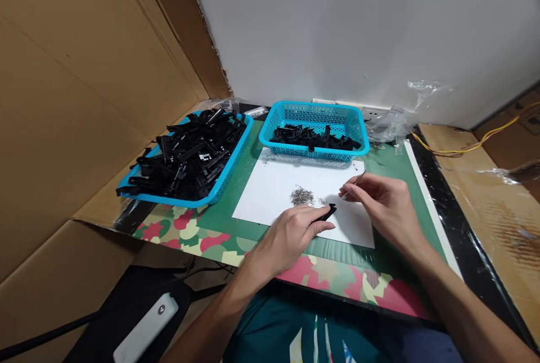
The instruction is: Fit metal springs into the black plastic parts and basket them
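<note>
My left hand is closed round a small black plastic part, whose notched end sticks out past the fingertips over the white sheet. To its right, my right hand pinches a thin metal tool between thumb and fingers; most of it is hidden, so I cannot tell its exact kind. The two hands are apart. Just beyond my left hand lies a heap of tiny wire springs, with a few loose ones beside it.
A blue basket heaped with black plastic parts stands at the left. Another blue basket at the back holds more black parts. Cardboard walls the left side. Clear plastic wrap and yellow cables lie at the right.
</note>
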Motion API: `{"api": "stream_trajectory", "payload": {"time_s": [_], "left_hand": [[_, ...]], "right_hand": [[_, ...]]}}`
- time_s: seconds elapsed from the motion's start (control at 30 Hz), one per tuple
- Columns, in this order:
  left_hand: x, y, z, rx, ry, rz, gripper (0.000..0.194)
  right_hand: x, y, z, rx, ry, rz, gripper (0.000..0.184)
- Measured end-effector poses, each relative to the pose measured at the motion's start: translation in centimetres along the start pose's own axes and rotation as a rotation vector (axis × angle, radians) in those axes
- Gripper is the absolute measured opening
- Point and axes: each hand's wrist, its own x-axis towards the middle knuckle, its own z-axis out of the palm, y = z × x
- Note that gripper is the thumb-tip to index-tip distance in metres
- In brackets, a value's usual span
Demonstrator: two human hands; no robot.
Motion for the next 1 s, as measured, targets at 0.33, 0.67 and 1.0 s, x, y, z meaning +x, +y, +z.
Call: {"api": "stream_trajectory", "payload": {"time_s": [0.33,0.67,1.0], "left_hand": [[0.1,0.1,-0.2,-0.023,-0.025,-0.022,0.038],[0.4,0.3,-0.4,-0.132,-0.037,-0.077,0.037],[-0.8,0.0,-1.3,-0.284,0.452,-0.192,0.027]], "right_hand": [[-0.2,0.4,1.2,-0.090,-0.028,0.029,0.025],[-0.7,0.4,2.1,-0.231,0.041,-0.143,0.018],[0.5,1.1,1.9,-0.350,-0.035,-0.228,0.023]]}}
